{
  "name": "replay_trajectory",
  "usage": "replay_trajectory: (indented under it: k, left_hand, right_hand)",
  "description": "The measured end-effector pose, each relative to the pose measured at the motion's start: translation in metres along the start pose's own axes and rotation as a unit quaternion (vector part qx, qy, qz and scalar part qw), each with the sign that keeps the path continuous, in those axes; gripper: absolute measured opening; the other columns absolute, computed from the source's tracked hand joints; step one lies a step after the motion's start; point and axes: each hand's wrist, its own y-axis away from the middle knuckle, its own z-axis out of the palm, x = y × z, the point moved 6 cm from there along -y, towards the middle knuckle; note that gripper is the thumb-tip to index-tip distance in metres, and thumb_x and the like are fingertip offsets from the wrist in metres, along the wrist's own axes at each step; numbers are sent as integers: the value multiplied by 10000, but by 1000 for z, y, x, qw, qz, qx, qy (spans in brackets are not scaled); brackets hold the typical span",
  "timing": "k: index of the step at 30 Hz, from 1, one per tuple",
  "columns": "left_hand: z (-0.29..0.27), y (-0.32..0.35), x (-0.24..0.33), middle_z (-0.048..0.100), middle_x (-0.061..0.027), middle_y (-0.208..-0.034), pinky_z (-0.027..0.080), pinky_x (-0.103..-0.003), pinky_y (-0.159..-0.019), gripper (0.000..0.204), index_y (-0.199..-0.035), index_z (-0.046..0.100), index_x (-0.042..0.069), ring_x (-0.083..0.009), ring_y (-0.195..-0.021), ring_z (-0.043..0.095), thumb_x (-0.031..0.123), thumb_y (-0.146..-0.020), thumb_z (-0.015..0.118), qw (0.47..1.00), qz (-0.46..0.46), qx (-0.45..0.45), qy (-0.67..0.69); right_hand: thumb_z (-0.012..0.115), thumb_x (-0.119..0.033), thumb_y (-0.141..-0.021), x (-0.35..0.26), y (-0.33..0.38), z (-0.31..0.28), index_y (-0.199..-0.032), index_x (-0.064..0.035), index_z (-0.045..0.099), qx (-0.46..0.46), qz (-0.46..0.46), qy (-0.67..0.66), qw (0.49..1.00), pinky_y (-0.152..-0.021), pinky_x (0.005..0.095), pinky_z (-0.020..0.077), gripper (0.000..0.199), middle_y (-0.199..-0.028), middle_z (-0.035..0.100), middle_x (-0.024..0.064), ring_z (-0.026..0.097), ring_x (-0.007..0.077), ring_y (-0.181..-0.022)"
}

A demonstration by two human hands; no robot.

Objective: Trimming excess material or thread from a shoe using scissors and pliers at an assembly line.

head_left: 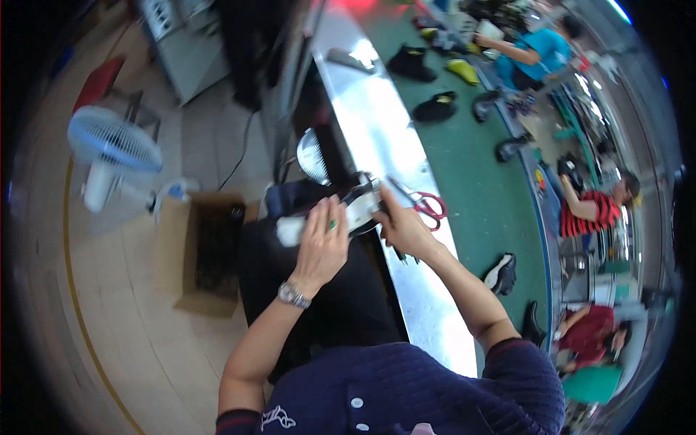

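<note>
While gripped | shoe (pixel 360 206) between left hand (pixel 322 243) | right hand (pixel 402 228)

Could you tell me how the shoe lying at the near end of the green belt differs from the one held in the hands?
The near shoe lies untouched on the green belt; the held shoe is gripped over the lap by the left hand and right hand. The near shoe is mostly black; the held shoe shows more white. Both mix black and white.
</note>
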Motion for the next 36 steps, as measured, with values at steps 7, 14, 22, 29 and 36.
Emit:
replay_trajectory:
  k: [7,14,22,29,36]
  left_hand:
    - [-1,12,2,506,-293,-1321,362,-478,-1080,577,-1245,523,-122,-424,-1244,477,181,-785,695,1000,-7,-19,-14]
    - [3,11,-1,493,-261,-1357,326,-504,-1096,625,-1270,515,-92,-407,-1280,451,164,-747,742,1000,-22,-14,-10]
    - [4,13,-2,493,-279,-1348,331,-483,-1099,626,-1264,516,-88,-402,-1270,470,173,-748,755,1000,-15,-12,-19]
    - [-23,-14,-9,531,-241,-1307,396,-440,-1044,534,-1186,572,-45,-381,-1220,506,189,-746,764,995,-61,-62,48]
    - [-29,-25,-59,666,-204,-828,512,-430,-771,203,-1018,679,-12,-346,-833,653,81,-842,638,970,-63,-135,193]
  right_hand:
    - [589,-202,-935,-50,17,-18,-1467,-68,274,168,-197,-19,966,-551,402,483,632,-621,621,137,639,304,-558]
    - [601,-207,-900,-49,21,-23,-1469,-155,292,16,-126,71,989,-584,516,454,649,-646,609,236,611,436,-615]
    - [574,-223,-942,-38,10,-15,-1469,-114,286,-6,-108,155,982,-539,423,473,610,-614,629,137,642,307,-555]
    - [527,-265,-956,-26,22,9,-1494,-117,225,19,-87,186,979,-590,513,474,634,-658,632,215,621,410,-604]
    - [510,-168,-1001,-34,48,15,-1472,-93,289,-240,-8,-282,929,-816,314,527,525,-1036,670,98,671,196,-918]
